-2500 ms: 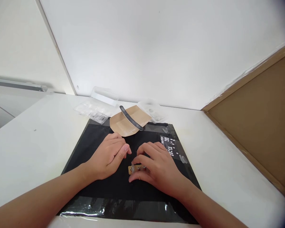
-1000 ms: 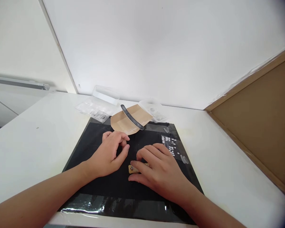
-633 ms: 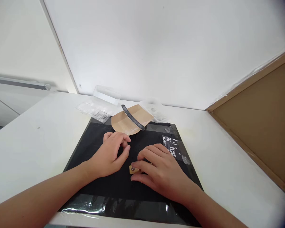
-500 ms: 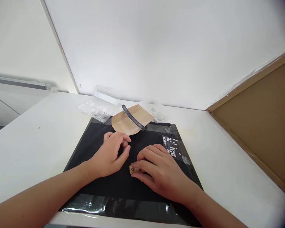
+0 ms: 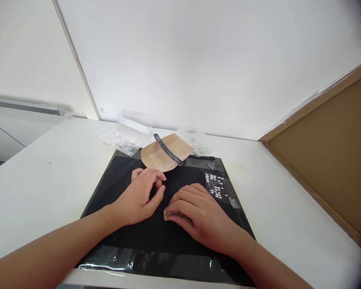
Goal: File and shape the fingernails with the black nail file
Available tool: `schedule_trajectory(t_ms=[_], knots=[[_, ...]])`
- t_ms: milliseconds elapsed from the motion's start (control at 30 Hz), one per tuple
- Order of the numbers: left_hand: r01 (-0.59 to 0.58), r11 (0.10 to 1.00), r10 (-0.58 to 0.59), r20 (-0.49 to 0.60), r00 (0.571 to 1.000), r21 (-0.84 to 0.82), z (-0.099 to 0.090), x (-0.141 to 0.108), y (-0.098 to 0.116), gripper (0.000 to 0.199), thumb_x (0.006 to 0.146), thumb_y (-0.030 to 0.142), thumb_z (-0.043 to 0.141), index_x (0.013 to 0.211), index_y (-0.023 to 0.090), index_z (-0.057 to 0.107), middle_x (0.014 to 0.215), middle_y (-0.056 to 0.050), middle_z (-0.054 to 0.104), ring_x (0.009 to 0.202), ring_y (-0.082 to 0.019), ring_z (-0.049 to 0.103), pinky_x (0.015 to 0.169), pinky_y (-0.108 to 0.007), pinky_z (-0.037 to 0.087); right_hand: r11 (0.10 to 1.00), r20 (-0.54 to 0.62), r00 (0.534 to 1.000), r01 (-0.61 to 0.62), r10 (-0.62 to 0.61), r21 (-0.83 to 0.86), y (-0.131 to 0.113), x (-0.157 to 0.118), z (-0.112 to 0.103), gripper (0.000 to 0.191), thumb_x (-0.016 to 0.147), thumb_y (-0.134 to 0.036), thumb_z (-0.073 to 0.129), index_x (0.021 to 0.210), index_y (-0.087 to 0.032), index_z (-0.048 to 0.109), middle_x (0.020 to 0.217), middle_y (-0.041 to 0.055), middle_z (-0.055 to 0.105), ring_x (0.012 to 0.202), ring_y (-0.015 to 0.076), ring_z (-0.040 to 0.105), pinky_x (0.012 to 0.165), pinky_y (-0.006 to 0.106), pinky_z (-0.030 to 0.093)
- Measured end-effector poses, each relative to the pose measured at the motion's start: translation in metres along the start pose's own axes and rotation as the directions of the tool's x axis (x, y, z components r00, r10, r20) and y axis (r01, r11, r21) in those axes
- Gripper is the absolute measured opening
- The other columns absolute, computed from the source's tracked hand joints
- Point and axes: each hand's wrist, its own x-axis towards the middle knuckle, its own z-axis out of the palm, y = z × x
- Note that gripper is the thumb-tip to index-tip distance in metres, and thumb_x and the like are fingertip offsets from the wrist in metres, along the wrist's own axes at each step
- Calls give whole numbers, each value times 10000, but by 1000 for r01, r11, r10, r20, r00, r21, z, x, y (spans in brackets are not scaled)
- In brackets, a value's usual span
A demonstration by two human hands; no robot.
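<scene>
My right hand (image 5: 198,212) rests on the black mat (image 5: 108,176), its thumb and fingers around a small tan piece (image 5: 165,215) with shiny bits on it; most of that piece is hidden under the fingers. My left hand (image 5: 142,194) is on the mat to the left, fingers curved, with a gap between thumb and fingers and nothing seen between them. Beyond the hands, a dark curved file (image 5: 167,150) lies across a tan paper piece (image 5: 156,157) at the mat's back edge.
A sheet with several small white pieces (image 5: 217,188) lies on the mat at right. Clear plastic trays (image 5: 120,140) and a round-edged clear container (image 5: 200,142) stand behind. A brown-framed panel (image 5: 319,140) rises at right, a white wall (image 5: 180,72) behind.
The fingers of my right hand have closed a little over the small tan piece, covering more of its shiny bits. My left hand has stayed in place.
</scene>
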Motion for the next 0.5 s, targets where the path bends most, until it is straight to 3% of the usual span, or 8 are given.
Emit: schedule_trajectory(t_ms=[500], knots=[[-7,1000,7,-6,1000,-23,-1,-1,1,143,994,208,504,1136,223,515,866,19,614,887,-188,561,964,-430,340,992,-42,998,-32,38,125,1,-1,-1,37,995,-248,664,1018,-231,688,957,-3,726,923,158,629,836,345,392]])
